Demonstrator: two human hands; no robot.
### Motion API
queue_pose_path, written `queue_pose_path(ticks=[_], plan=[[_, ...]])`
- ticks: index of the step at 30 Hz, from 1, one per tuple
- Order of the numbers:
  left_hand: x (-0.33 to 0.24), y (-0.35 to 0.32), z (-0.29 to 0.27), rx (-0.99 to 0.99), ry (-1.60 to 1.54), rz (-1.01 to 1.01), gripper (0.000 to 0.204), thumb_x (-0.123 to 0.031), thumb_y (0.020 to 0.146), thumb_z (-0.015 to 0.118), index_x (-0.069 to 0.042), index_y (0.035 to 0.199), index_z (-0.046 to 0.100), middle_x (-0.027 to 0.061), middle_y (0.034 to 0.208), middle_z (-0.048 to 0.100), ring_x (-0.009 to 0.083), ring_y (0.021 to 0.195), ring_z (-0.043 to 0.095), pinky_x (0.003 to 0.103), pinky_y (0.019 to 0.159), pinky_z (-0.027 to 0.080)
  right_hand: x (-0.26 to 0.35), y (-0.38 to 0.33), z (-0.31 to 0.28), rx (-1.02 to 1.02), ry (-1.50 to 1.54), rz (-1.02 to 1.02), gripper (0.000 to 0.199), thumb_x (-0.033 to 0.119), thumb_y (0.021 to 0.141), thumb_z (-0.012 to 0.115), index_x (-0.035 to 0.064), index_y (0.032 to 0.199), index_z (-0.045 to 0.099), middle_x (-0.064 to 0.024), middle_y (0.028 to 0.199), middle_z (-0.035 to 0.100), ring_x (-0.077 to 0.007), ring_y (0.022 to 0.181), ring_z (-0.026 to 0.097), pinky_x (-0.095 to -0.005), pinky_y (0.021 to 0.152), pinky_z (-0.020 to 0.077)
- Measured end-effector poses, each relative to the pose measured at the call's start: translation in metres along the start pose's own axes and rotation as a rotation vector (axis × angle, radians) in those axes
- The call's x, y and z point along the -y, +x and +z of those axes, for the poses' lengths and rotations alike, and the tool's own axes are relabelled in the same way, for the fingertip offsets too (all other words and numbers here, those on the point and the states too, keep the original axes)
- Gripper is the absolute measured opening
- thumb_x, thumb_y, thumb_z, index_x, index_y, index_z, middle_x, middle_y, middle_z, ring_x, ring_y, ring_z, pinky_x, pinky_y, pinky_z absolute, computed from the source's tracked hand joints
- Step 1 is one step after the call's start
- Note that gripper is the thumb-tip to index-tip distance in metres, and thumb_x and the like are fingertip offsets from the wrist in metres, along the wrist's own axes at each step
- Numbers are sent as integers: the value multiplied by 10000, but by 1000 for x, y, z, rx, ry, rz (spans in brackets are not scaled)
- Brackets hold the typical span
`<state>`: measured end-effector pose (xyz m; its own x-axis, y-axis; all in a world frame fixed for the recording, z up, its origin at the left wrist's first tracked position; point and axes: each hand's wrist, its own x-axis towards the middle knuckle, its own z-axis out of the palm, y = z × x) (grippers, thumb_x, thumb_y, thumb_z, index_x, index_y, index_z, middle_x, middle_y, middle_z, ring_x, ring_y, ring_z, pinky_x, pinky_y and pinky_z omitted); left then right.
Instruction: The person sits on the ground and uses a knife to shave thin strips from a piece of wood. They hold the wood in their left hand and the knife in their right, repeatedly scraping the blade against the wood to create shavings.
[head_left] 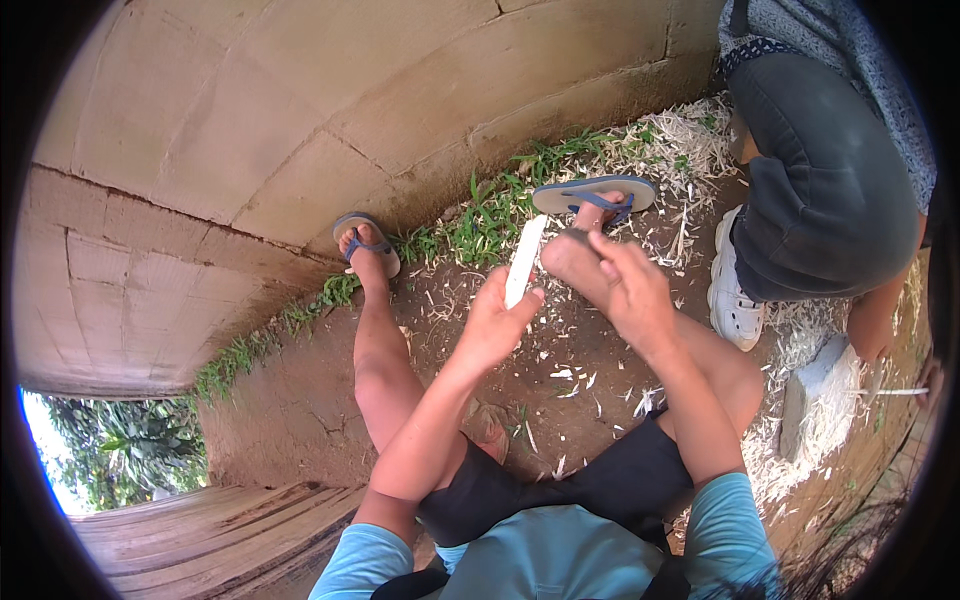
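My left hand [492,322] is closed around the lower end of a flat, pale strip of wood [526,262], thumb along its side. The strip points up and slightly right, its far end free. Across a small gap, my right hand [636,300] has its fingers curled and the index finger reaching forward. A small dark piece [578,237] shows by that fingertip, in front of my foot; it may be a blade, but its kind is unclear. Whatever lies inside the right fingers is hidden.
Pale shavings [690,150] litter the dirt ground beside a block wall [400,90]. My feet wear blue flip-flops [640,190]. At right another person in dark trousers [830,180] and white clogs [735,290] sits close, near a grey block [808,395]. Wooden planks [220,530] lie lower left.
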<state>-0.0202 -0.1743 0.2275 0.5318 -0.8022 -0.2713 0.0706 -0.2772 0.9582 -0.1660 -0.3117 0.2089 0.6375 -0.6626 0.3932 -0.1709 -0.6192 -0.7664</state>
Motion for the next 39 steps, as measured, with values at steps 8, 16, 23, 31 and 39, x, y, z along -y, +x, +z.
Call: queue_pose_path(ticks=[8,16,23,31,39], plan=[[-5,4,-6,-34,-79,-19,203,-83,885,602,-32,1063,520,-62,677,460,15,478,354,206,412,263,12,-24,26,157,-31,4,391,40,860,543,176,1223,598,-114,909,573,-323,800,610,-415,692,506],[4,0,-6,-12,-17,-5,192,-83,875,595,-11,1038,522,-23,758,511,54,643,450,240,567,378,12,-28,30,210,-67,5,448,25,836,549,202,1246,586,-99,907,562,-322,765,618,-427,654,513],[27,-17,11,-141,248,84,238,-105,854,577,-1,1053,499,102,810,589,162,715,569,336,640,460,0,-28,40,168,-147,-15,449,32,830,554,223,1234,593,-100,907,567,-342,741,621,-437,654,527],[38,-22,26,-42,381,9,193,-154,865,578,-16,972,497,174,778,596,326,735,616,406,701,475,7,17,4,-46,40,206,316,31,916,527,77,1221,595,-171,1007,634,-302,881,637,-374,789,495],[21,15,0,-102,31,54,129,-55,872,579,-24,976,509,-14,780,512,53,678,461,232,575,385,13,-33,24,158,101,3,321,58,894,547,117,1204,607,-147,917,602,-346,812,606,-401,716,495]])
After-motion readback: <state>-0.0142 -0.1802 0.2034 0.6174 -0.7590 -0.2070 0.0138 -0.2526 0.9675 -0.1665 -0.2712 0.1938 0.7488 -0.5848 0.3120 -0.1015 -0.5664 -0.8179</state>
